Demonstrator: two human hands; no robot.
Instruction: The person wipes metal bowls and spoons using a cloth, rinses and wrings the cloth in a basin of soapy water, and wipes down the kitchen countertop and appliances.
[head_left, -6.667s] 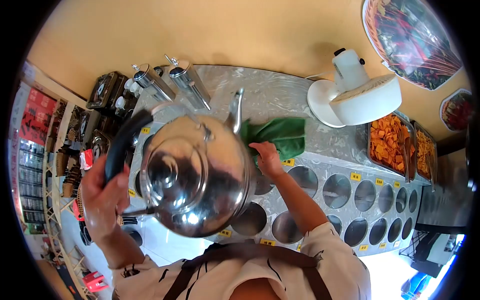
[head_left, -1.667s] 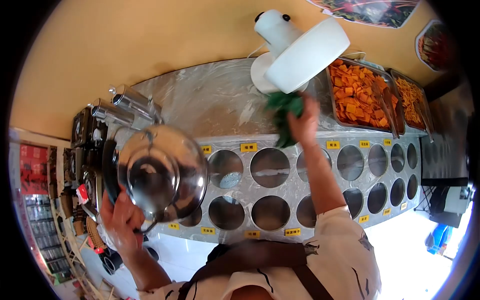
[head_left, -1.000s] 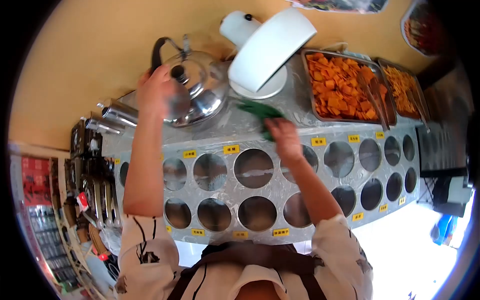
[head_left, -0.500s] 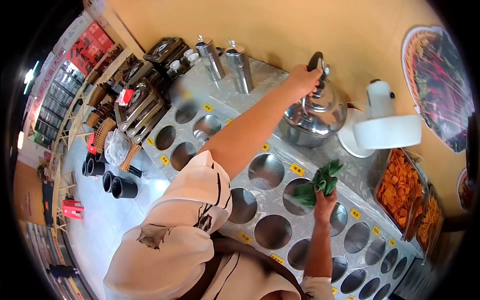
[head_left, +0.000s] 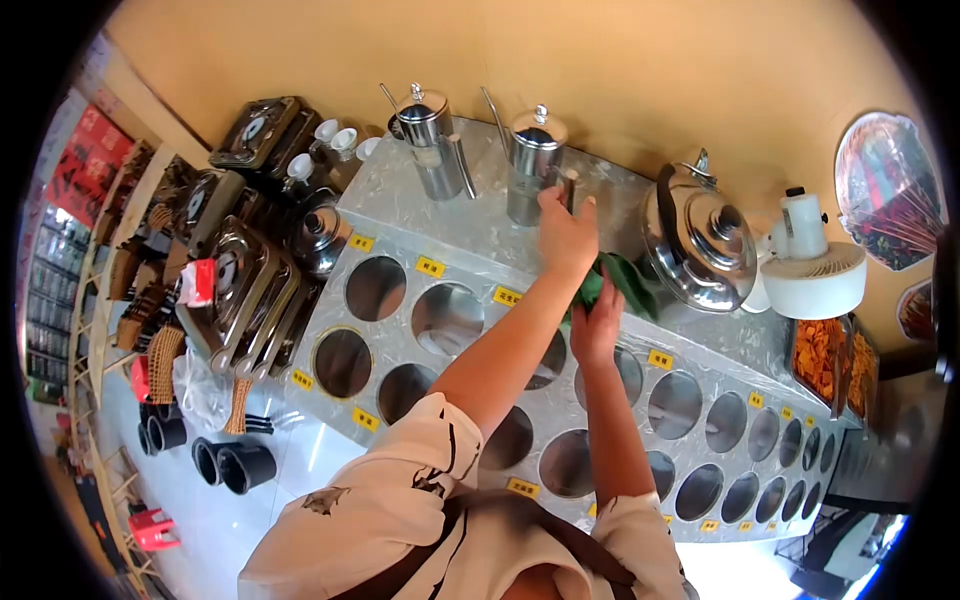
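My left hand (head_left: 568, 240) reaches to the right-hand metal pitcher (head_left: 535, 160), its fingers at the upright handle and appearing to close round it. The pitcher stands upright on the raised grey ledge, lid on, with a thin spout at its left. Just to the right, my right hand (head_left: 598, 322) is closed on a bunched green cloth (head_left: 628, 285), held low against the ledge. Part of the cloth is hidden behind my hands. A shiny steel kettle (head_left: 700, 240) with a black handle stands right of the cloth, apart from both hands.
A second metal pitcher (head_left: 430, 150) stands to the left. Below the ledge, the counter (head_left: 400, 345) has several round metal wells with yellow labels. A white fan (head_left: 815, 270) and trays of orange food (head_left: 815, 360) are at the right. Stacked portable stoves (head_left: 235, 290) sit at the left.
My left hand has let go of the kettle handle and moved left to the pitcher. My right hand has brought the green cloth up from above the wells to the ledge. The view has shifted.
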